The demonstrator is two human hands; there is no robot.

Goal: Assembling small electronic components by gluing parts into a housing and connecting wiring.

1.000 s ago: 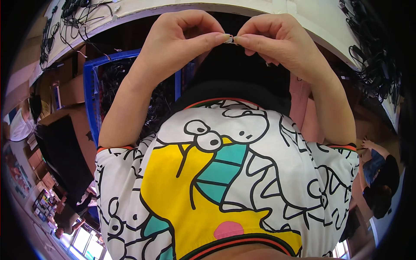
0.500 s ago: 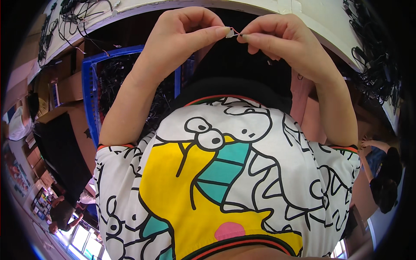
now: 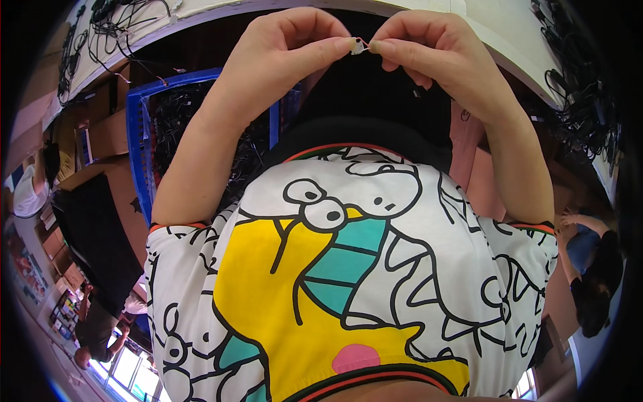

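Above my lap, my left hand (image 3: 298, 50) pinches a small white connector (image 3: 358, 48) between thumb and forefinger. Thin red and white wires (image 3: 365, 45) run from it to my right hand (image 3: 429, 50), whose thumb and forefinger are pressed together on their ends. Only a very short stretch of wire shows between the two fingertips. Parts of the connector are covered by my left thumb. Both hands are raised close to the near edge of the white table (image 3: 221, 25).
Black cables (image 3: 117, 27) lie on the table at the left, and a pile of black cables (image 3: 583, 100) is at the right. Beside my left arm stands a blue crate (image 3: 138, 134) holding black cables. Cardboard boxes (image 3: 110, 137) stand farther left. Other people are at both sides.
My right hand has moved slightly left and up, so the gap between my fingertips is narrower and less wire shows. My left hand has barely moved.
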